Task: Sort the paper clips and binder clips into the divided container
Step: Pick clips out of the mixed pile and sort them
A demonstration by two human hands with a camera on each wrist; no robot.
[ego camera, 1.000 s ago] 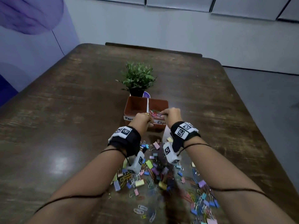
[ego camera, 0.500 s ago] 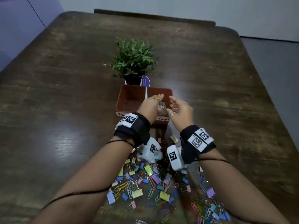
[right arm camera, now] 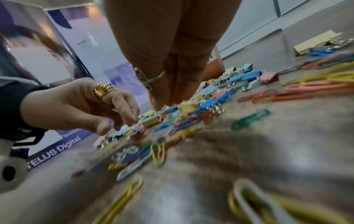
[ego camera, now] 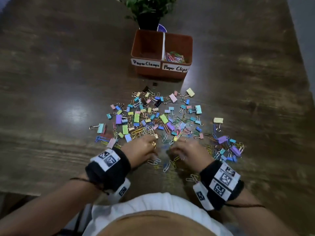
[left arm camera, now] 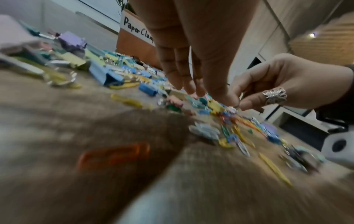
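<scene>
Potted plant (ego camera: 148,9) on wooden table (ego camera: 59,74)

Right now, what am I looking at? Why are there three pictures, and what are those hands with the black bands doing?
No machine here: a person works with two bare hands, wearing cameras. One picture comes from a camera on the head, looking down. The other two come from small cameras strapped to each wrist by the black bands, looking along the fingers.

On the wooden table lies a heap of colourful binder clips and wire paper clips. Behind it stands a brown box with two parts, labelled "Paper Clamps" and "Paper Clips". Only the right part has clips in it. A small plant stands behind.

The left hand and right hand are reaching fingers-down into the heap. It is too blurry to tell whether either holds a clip yet.
</scene>
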